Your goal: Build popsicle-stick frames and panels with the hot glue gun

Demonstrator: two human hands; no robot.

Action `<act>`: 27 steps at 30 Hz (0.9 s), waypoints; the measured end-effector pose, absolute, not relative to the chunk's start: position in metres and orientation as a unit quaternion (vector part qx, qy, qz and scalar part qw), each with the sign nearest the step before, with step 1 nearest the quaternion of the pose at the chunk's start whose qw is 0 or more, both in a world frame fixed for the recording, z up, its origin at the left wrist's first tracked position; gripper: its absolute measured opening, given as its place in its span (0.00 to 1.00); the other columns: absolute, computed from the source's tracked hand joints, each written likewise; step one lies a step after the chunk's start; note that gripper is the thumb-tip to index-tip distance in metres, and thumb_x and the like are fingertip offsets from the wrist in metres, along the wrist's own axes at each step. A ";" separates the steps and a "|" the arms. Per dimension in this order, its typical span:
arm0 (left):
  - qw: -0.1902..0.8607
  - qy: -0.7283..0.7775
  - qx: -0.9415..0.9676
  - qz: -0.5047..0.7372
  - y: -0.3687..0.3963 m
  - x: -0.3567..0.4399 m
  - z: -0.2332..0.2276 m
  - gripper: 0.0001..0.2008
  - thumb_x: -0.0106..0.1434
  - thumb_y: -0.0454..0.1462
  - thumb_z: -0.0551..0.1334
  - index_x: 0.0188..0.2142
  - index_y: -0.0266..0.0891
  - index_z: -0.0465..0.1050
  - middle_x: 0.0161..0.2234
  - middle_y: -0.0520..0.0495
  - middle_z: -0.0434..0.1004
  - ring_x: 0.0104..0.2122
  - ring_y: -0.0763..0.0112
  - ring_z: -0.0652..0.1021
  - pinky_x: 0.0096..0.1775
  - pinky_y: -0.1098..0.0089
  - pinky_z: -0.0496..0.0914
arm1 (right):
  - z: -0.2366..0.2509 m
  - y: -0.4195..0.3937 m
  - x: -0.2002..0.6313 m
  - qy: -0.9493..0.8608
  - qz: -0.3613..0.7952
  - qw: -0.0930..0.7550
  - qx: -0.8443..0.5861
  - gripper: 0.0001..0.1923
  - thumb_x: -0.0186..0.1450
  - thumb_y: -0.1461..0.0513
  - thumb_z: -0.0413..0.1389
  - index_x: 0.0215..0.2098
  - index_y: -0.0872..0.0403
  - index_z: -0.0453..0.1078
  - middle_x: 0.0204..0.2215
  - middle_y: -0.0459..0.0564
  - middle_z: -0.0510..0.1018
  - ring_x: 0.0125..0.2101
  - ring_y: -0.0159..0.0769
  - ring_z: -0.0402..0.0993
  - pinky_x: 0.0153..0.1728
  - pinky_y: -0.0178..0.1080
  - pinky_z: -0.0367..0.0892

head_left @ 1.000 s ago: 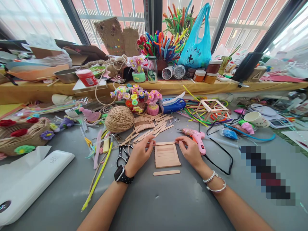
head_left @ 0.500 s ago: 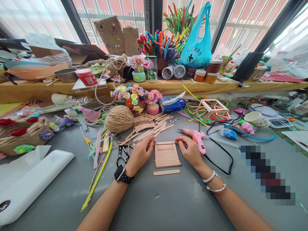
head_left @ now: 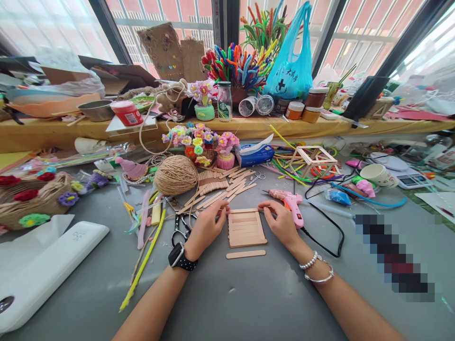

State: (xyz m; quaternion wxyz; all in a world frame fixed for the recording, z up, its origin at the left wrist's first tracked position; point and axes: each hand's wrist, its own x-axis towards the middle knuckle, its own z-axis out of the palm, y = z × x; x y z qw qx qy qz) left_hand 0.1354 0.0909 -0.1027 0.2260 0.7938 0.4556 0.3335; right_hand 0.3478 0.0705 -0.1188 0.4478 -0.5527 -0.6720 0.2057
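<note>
A square panel of craft sticks [head_left: 245, 228] lies flat on the grey table, edged by further sticks. My left hand [head_left: 209, 223] has its thumb and fingertips pinched at the left end of the top craft stick [head_left: 243, 211]. At that stick's right end, my right hand [head_left: 281, 222] makes the same pinch. A single loose craft stick [head_left: 246, 254] rests just below the panel. Right of my right hand lies a pink glue gun [head_left: 293, 204], its nozzle pointing left. Black-handled scissors [head_left: 178, 233] lie beside my left wrist.
Scattered craft sticks [head_left: 231, 189] and a ball of twine [head_left: 176, 175] sit behind the panel. Farther back are small scissors [head_left: 258, 177], a blue tissue pack [head_left: 255, 155] and a stick frame [head_left: 314, 162]. A white power bank [head_left: 60, 274] lies left; the glue gun's black cord [head_left: 337, 253] loops right.
Both hands stay at the ends of the top stick, and the panel has not moved. Only a very slight shift of the view shows.
</note>
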 end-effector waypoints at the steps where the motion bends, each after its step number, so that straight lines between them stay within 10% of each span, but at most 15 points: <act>1: 0.224 0.456 0.794 0.334 0.091 0.135 -0.102 0.10 0.61 0.34 0.49 0.42 0.38 0.63 0.35 0.47 0.75 0.36 0.70 0.76 0.39 0.70 0.69 | -0.119 0.070 0.348 -0.672 0.205 0.448 -0.553 0.10 0.59 0.65 0.45 0.33 0.54 0.68 0.30 0.51 0.75 0.33 0.37 0.72 0.34 0.40 0.68; 27: -0.103 0.585 0.794 0.130 0.102 0.124 -0.096 0.10 0.59 0.31 0.50 0.30 0.35 0.70 0.30 0.40 0.71 0.32 0.58 0.72 0.31 0.65 0.64 | -0.119 0.070 0.347 -0.678 0.181 0.450 -0.552 0.10 0.59 0.65 0.45 0.33 0.54 0.67 0.30 0.50 0.75 0.32 0.37 0.71 0.34 0.40 0.67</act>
